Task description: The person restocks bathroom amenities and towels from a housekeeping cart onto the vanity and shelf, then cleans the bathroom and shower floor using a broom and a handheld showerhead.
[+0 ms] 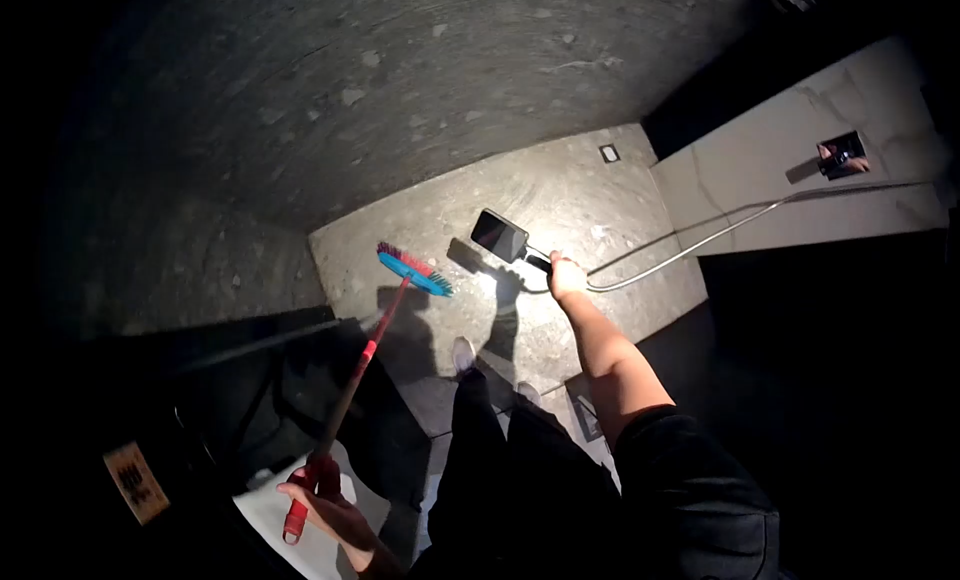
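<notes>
My left hand (340, 515), at the lower left, is closed round the red grip of a long-handled scrub brush (372, 345). The brush's blue head (410, 272), with red and dark bristles, is at the far end of the handle; I cannot tell whether it touches the floor. Stretched forward, my right hand (568, 277) grips the handle of a black rectangular hand shower (499, 236). A metal hose (690, 256) runs from it toward the wall at the right. No water can be made out.
Lit grey floor (570, 200) lies ahead, with a square drain (609, 154) near the far corner. A dark stone wall (350, 90) rises behind. On the pale right wall is a shiny fitting (843, 156). A white surface (270, 510) and an orange-brown label (137, 482) are at lower left.
</notes>
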Available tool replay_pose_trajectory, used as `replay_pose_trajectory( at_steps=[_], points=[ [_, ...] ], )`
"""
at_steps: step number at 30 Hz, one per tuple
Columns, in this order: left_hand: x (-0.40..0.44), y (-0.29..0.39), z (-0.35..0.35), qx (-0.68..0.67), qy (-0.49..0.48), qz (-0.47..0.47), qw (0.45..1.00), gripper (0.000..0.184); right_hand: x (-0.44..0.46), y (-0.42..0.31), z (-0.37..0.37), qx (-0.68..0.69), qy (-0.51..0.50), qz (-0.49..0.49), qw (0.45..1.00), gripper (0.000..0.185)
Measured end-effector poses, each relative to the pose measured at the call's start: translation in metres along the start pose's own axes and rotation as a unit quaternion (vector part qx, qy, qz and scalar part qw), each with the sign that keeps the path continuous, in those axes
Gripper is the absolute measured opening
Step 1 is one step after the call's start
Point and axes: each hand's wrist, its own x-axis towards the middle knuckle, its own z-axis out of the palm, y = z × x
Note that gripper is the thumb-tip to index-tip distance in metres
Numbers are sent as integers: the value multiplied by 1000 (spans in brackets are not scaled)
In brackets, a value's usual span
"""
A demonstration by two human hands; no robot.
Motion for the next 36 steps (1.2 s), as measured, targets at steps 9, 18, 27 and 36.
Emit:
replay_pose_trajectory(
  at_steps=[9,18,27,36],
  points=[
    [65,15,68,206,-187,205,938,51,-133,44,44,-12,-138,-54,989,21],
    [70,24,110,304,-227,279,882,34,-60,123,-17,35,118,84,989,10],
    [73,17,120,315,-236,297,870,34,-90,124,-32,48,30,47,997,12],
    [57,16,125,282,-250,296,877,34,-120,145,-18,48,102,25,993,13]
  ],
)
